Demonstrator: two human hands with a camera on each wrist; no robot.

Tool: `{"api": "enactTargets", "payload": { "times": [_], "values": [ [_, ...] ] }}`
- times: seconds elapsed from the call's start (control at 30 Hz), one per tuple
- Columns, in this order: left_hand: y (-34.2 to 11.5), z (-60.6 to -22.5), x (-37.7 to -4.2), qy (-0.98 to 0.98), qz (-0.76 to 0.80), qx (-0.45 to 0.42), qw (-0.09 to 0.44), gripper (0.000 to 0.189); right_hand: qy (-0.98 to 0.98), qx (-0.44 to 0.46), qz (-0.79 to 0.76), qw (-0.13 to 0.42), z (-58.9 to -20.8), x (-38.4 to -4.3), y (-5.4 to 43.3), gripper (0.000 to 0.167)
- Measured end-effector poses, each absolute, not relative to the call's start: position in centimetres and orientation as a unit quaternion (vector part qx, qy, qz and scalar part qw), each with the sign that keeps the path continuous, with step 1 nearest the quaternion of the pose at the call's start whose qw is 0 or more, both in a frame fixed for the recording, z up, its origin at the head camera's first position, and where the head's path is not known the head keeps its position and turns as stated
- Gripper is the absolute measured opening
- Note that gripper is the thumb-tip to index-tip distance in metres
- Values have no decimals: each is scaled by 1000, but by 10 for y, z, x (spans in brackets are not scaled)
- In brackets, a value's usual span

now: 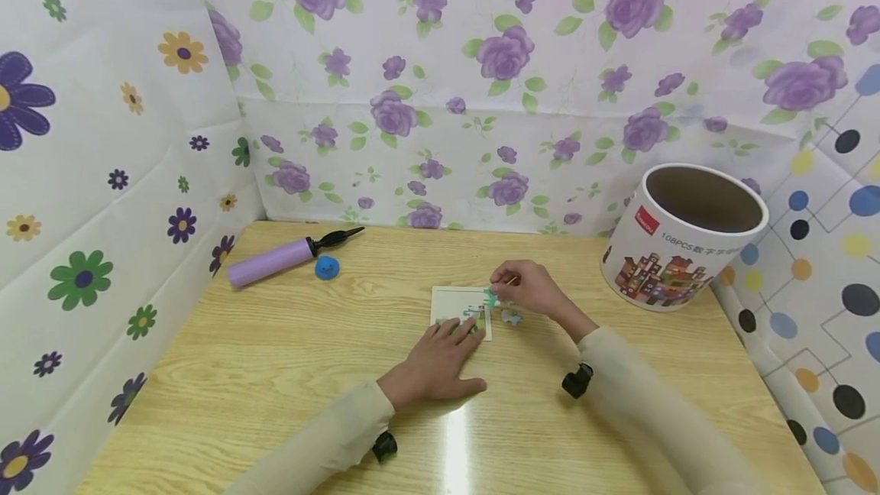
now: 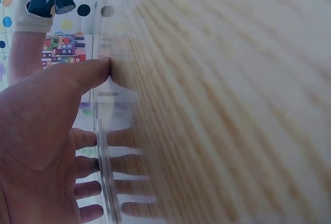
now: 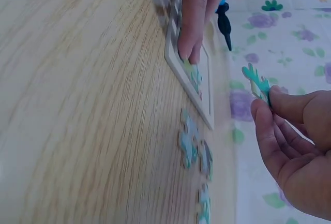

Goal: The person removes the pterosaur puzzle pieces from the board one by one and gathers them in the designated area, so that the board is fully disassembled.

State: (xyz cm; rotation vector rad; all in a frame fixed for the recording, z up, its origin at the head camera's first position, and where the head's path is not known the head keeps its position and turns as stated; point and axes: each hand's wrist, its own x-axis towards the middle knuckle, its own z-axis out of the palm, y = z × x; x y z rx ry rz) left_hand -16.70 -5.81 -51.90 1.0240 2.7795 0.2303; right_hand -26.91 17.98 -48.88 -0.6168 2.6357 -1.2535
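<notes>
One small puzzle piece is held up in the right hand, and it looks thin and turquoise, with narrow prongs at one end like a little branch, and a paler area lower down. Near it, three loose pieces with rounded tabs lie on the wooden table, pale blue and green, with a darker edge. In the head view they sit at about 3 o'clock from the middle of the square white frame, just outside its rim. Some greenish printed pieces lie inside this frame, partly hidden.

The held piece is pinched between the thumb and the index finger of the right hand; seen from the head, it is at 8 o'clock of this hand, at the right upper corner of the frame, raised above the surface. The left hand has its fingers straight and spread — the fingertips rest on the frame, which is at 12 to 1 o'clock of it, and the thumb stretches apart towards 3 o'clock.

In the right wrist view the prongs point to 11 o'clock — the long axis runs from there to 5 o'clock, where the fingertips grip the lower end.
</notes>
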Motion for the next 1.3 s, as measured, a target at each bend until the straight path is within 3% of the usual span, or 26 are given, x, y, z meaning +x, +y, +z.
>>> {"api": "enactTargets", "payload": {
  "times": [0.3, 0.63, 1.07, 1.3],
  "values": [
    [-59, -522, -168, 931, 76, 344, 91, 85, 904, -181, -384, 43, -490, -259, 217, 13],
    [-60, -521, -166, 930, 77, 349, 87, 85, 917, -141, -369, 49, -501, -251, 246, 11],
    [-61, -518, -164, 929, 80, 353, 80, 84, 918, -122, -369, 78, -511, -246, 256, 15],
    [-62, -519, -164, 929, 77, 350, 85, 84, 924, -143, -350, 62, -519, -248, 251, 13]
  ]
}}
